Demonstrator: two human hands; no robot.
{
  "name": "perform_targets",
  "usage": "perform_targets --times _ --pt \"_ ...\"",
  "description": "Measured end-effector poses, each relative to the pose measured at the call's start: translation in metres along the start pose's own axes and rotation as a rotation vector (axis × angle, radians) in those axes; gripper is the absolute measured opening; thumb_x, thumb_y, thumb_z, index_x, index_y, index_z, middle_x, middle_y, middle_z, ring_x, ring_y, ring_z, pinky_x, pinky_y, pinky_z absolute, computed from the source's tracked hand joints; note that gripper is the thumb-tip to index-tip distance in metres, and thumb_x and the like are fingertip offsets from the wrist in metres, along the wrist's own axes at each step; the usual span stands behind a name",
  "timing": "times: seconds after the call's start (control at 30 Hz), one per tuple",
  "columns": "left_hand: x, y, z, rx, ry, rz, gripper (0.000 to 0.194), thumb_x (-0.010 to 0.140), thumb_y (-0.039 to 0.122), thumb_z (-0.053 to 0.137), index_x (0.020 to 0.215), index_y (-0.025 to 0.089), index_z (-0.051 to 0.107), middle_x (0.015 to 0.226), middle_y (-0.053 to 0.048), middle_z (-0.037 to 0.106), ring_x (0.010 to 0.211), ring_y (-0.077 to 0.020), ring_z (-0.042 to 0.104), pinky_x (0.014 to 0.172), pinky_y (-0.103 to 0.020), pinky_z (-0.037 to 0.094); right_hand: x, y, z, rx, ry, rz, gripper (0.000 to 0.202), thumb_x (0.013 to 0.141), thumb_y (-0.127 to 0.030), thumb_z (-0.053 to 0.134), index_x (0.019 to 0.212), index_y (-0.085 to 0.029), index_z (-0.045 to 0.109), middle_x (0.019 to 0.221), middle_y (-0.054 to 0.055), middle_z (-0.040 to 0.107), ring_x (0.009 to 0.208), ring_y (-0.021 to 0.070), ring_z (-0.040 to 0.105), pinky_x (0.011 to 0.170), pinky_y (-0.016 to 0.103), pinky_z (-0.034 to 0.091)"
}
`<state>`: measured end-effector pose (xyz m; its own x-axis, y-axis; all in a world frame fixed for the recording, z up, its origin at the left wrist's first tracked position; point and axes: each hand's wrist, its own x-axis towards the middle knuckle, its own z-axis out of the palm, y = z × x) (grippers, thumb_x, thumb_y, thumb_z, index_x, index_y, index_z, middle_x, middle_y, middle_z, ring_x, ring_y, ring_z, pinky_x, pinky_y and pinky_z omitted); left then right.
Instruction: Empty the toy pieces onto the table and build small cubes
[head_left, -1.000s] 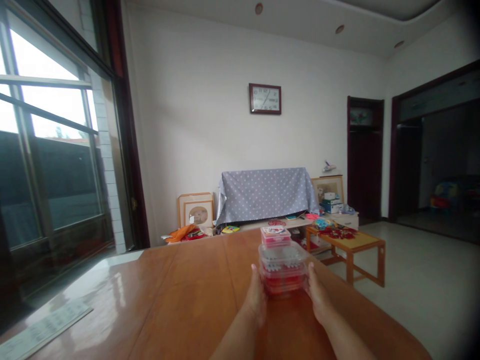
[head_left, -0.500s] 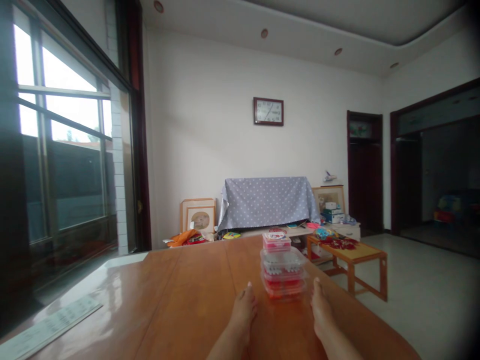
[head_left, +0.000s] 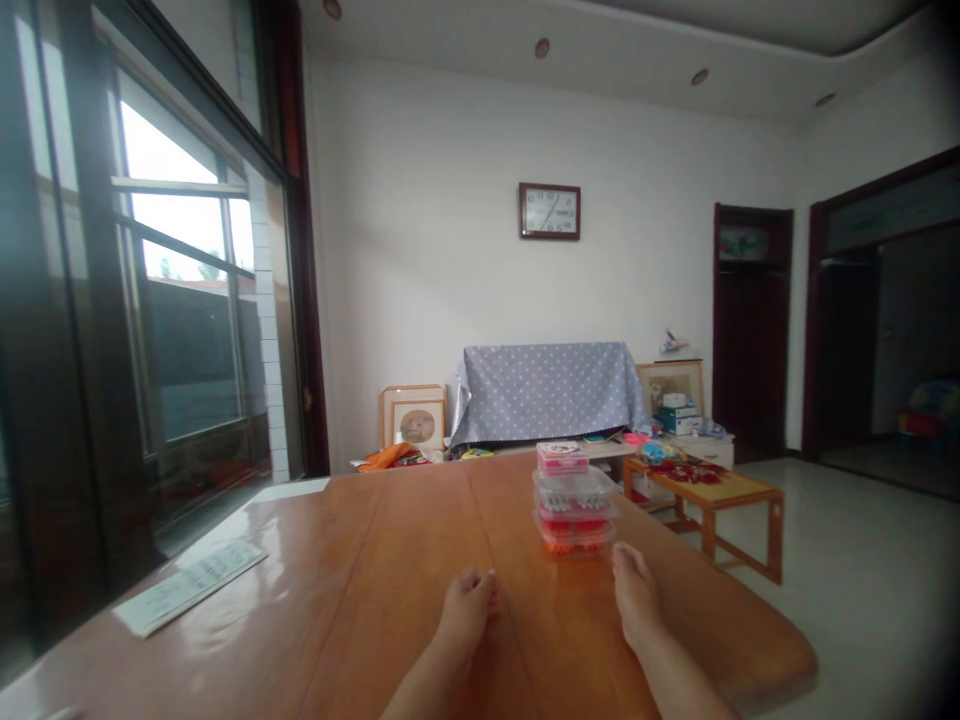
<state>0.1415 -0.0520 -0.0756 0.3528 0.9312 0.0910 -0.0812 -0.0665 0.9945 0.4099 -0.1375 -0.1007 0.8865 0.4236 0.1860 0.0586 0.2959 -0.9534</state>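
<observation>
A stack of clear plastic containers (head_left: 576, 515) stands near the middle of the wooden table, with red, orange and black-and-white contents showing through. On top of the stack sits a small pink-and-white box (head_left: 562, 458). My left hand (head_left: 469, 610) is just over the tabletop, left of the stack and nearer to me; its fingers are curled in and I see nothing in them. To the stack's right front, my right hand (head_left: 637, 595) is held on edge, fingers forward and seemingly empty. It is close to the lowest container, with no clear contact.
The wooden table (head_left: 405, 560) has a rounded right edge. Printed paper sheets (head_left: 191, 585) lie at its left. Past the right edge stands a low wooden stool-like table (head_left: 705, 490) bearing red items. A polka-dot cloth (head_left: 551, 395) covers something by the wall.
My hands have moved back from the stack, and the left hand's fingers are more curled. The view has turned left, so the scene sits further right.
</observation>
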Motion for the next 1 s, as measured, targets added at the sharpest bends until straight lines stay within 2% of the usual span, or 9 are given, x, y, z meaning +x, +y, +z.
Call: perform_targets --times 0.17,0.3,0.5,0.7,0.83,1.0 --pt "-0.011 0.003 -0.001 0.188 0.02 0.059 0.044 0.075 0.055 0.07 0.061 0.022 0.044 0.057 0.004 0.043 0.054 -0.0118 0.038 0.057 -0.026 0.027 -0.002 -0.004 0.004 -0.019 0.007 0.026 0.052 0.068 -0.058 0.065 0.106 -0.022 0.065 0.104 0.006 0.073 0.106 0.0297 0.066 0.091 0.039 0.053" --pt "-0.018 0.002 -0.001 0.322 0.041 0.129 0.038 0.077 0.05 0.07 0.063 0.022 0.048 0.06 0.002 0.048 0.059 -0.0141 0.043 0.06 -0.027 0.029 -0.006 -0.008 0.005 -0.035 -0.033 0.033 0.047 0.067 -0.056 0.065 0.1 -0.023 0.066 0.094 0.003 0.073 0.097 0.0271 0.067 0.086 0.036 0.052" --pt "-0.024 -0.004 -0.005 0.491 0.011 0.256 0.035 0.086 0.051 0.059 0.07 0.02 0.053 0.069 -0.001 0.055 0.07 -0.0174 0.05 0.066 -0.027 0.034 -0.003 -0.014 0.0 -0.04 -0.264 0.084 0.036 0.068 -0.053 0.067 0.082 -0.021 0.069 0.074 0.002 0.072 0.076 0.0223 0.067 0.071 0.031 0.05" --pt "-0.024 -0.005 -0.007 0.526 0.0 0.228 0.044 0.085 0.063 0.057 0.073 0.021 0.055 0.073 -0.001 0.057 0.073 -0.0179 0.052 0.069 -0.026 0.037 0.001 -0.017 0.004 -0.045 -0.424 0.132 0.027 0.071 -0.047 0.069 0.065 -0.021 0.065 0.059 -0.001 0.064 0.062 0.0169 0.058 0.063 0.027 0.045" --pt "-0.021 -0.005 -0.007 0.546 0.011 0.198 0.05 0.086 0.067 0.054 0.069 0.021 0.051 0.069 0.0 0.052 0.069 -0.0163 0.048 0.067 -0.026 0.036 -0.001 -0.015 0.008 -0.026 -0.403 0.148 0.024 0.073 -0.047 0.066 0.071 -0.023 0.064 0.067 -0.001 0.065 0.068 0.0175 0.059 0.065 0.027 0.046" --pt "-0.015 -0.003 -0.004 0.52 0.036 0.1 0.053 0.083 0.07 0.055 0.066 0.021 0.05 0.064 0.001 0.05 0.064 -0.0152 0.045 0.063 -0.026 0.035 0.006 -0.01 0.001 0.102 -0.234 0.174 0.03 0.072 -0.051 0.067 0.084 -0.024 0.065 0.076 -0.001 0.066 0.077 0.0192 0.061 0.073 0.03 0.052"
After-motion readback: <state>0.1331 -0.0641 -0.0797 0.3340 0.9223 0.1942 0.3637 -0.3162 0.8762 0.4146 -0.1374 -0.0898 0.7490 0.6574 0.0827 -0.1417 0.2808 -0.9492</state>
